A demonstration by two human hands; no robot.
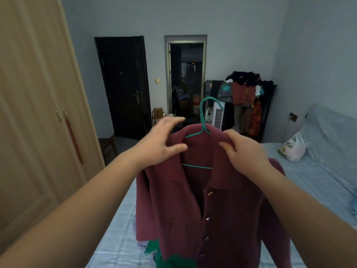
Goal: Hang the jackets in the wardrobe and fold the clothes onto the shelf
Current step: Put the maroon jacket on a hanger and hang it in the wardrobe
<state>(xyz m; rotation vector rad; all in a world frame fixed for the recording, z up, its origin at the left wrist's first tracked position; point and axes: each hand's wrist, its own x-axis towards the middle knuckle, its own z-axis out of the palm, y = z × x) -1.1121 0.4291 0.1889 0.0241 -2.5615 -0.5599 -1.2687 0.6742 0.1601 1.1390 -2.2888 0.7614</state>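
Observation:
A maroon buttoned jacket [222,209] hangs on a teal wire hanger [203,120], held up in front of me above the bed. My left hand [162,140] grips the jacket's left shoulder by the collar, thumb under and fingers spread over the top. My right hand [245,149] grips the right shoulder and collar. The hanger's hook sticks up between my hands. A green garment [164,258] lies on the bed under the jacket's hem. The wooden wardrobe [38,113] stands at the left with its doors closed.
The bed [309,180] with a pale blue checked sheet fills the lower right; a white plastic bag [293,147] rests on it. A loaded clothes rack [245,97] stands at the far wall beside a dark door [123,86] and an open doorway [185,78]. A chair [107,146] stands by the wardrobe.

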